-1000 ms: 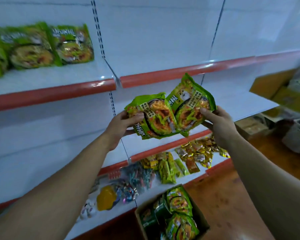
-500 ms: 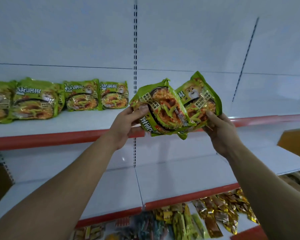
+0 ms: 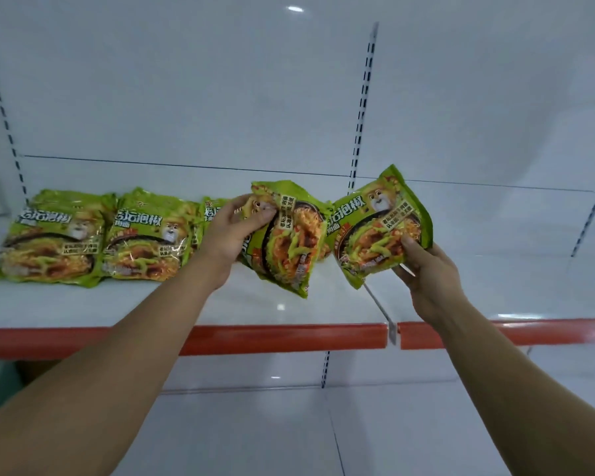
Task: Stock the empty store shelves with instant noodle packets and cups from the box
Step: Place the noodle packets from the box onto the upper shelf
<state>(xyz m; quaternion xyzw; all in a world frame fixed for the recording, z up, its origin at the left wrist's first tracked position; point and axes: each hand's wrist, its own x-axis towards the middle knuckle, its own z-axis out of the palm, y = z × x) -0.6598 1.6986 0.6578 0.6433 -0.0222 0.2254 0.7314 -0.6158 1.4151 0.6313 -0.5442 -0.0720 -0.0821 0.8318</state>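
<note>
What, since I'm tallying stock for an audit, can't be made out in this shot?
Head view only:
1. Third shelf packet: mostly hidden behind the left hand and the left-hand packet.
2. Right-hand packet: lower corner covered by the right hand.
3. Supply box: outside the frame.
4. Anything left of the leftmost packet: cut off by the frame edge.
5. Small print: too blurred.

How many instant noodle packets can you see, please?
5: leftmost packet, middle packet and third packet on the shelf; left hand holds the fourth packet, right hand the fifth packet. Others may be hidden.
</note>
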